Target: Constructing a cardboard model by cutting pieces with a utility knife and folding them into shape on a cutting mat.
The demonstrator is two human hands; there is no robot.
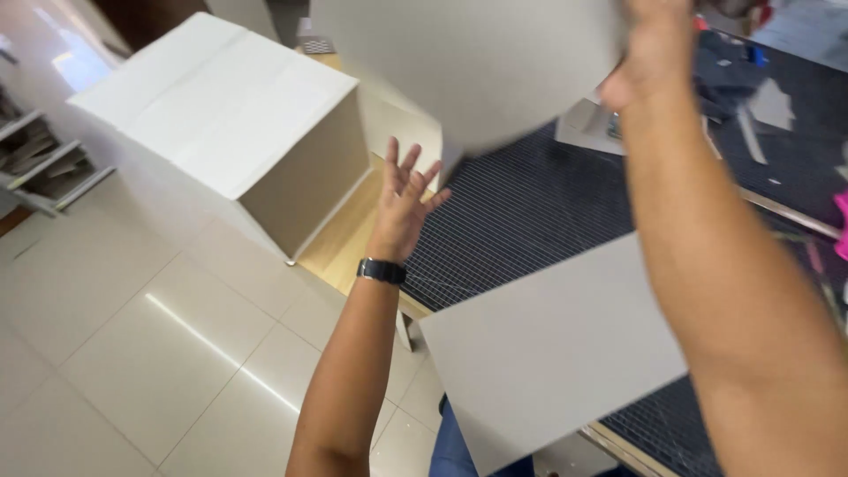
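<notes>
over dark mat, right hand lifts grey board.

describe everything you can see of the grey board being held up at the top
The grey board is a flat, plain sheet, like thick card, matte and unmarked. It is raised in the air above the dark gridded mat, blurred, its top cut off by the picture edge. The right hand grips its right edge. The left hand, open with fingers spread and a black watch on the wrist, is below it, not touching. A second grey sheet lies apart on the mat.
</notes>
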